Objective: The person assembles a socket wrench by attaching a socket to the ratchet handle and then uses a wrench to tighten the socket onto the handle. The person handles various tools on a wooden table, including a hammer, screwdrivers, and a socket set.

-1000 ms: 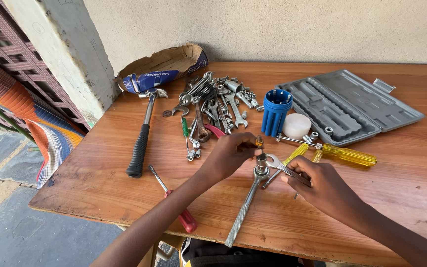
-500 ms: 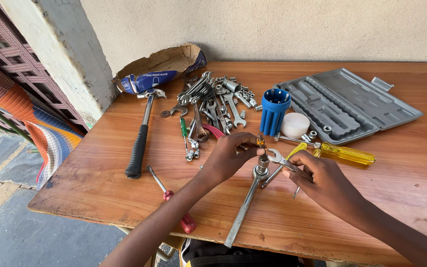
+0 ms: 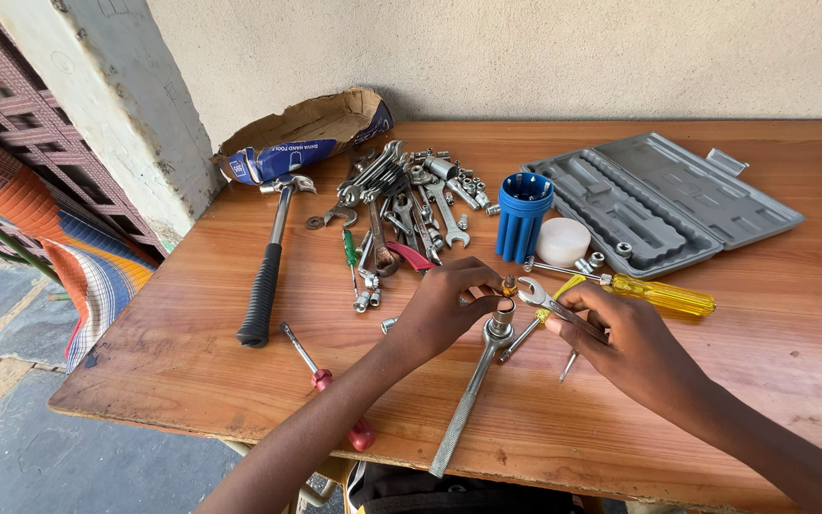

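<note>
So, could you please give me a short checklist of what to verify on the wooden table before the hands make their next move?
1. Left hand at the socket on the long steel ratchet handle: ok, fingertips rest at its head.
2. Right hand holds the small open-ended steel spanner: ok, pinched beside the ratchet head.
3. Ratchet handle supported: ok, it lies on the wooden table.
4. Socket fully seated: cannot tell, fingers hide the joint.
5. Yellow-handled screwdriver clear of the right hand: ok, it lies just beyond the knuckles.
6. Black-gripped claw hammer out of the way: ok, far to the left.
</note>
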